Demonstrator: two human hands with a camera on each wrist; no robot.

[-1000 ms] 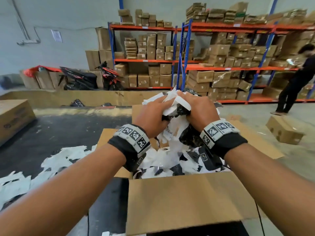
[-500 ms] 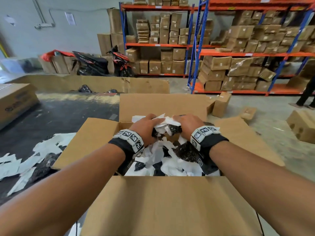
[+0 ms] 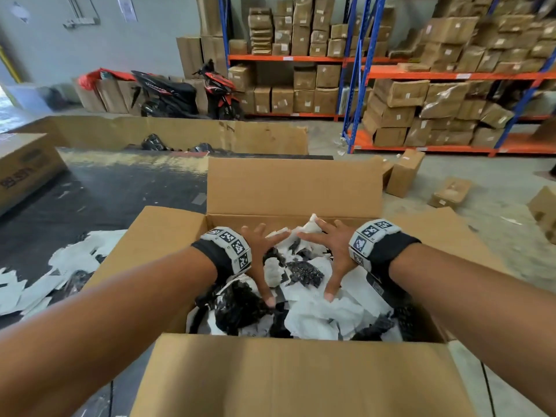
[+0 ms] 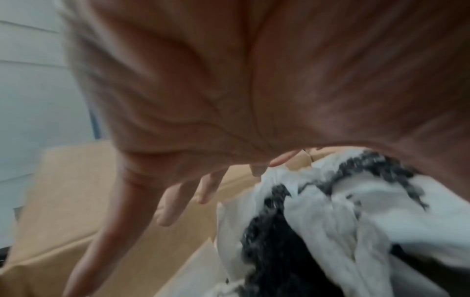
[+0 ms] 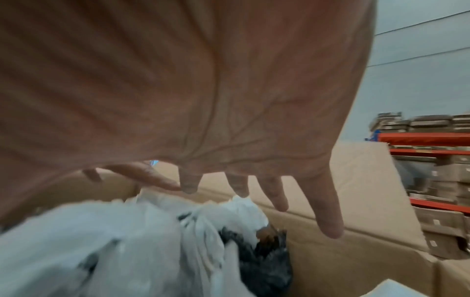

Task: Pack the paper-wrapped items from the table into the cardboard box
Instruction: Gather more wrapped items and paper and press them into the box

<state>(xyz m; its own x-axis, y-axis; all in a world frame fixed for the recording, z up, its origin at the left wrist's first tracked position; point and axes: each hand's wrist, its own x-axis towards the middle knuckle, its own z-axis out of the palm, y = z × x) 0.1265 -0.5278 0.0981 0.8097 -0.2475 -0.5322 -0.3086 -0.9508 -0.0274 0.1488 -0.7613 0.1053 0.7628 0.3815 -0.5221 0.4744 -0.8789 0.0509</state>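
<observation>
An open cardboard box (image 3: 294, 188) stands in front of me, its flaps spread outward. A heap of white paper-wrapped dark items (image 3: 307, 305) fills it. Both hands hover just above the heap with fingers spread and nothing in them: my left hand (image 3: 261, 251) on the left, my right hand (image 3: 331, 254) on the right. The left wrist view shows the left hand (image 4: 193, 193) splayed above the wrapped items (image 4: 330, 221). Straight fingers of the right hand (image 5: 254, 191) over the paper heap (image 5: 152, 241) fill the right wrist view. More wrapped items (image 3: 60, 272) lie on the dark table at left.
A large closed carton (image 3: 24, 167) sits on the table's far left. Beyond the table lie flattened cardboard sheets (image 3: 180, 133), a parked scooter (image 3: 186, 91), and blue-orange racks (image 3: 436, 73) stacked with boxes. Loose small cartons (image 3: 403, 173) lie on the floor at right.
A second ago both hands gripped a bundle of wrapped items above the box. They lowered it into the box, let go, and now hover spread over the heap.
</observation>
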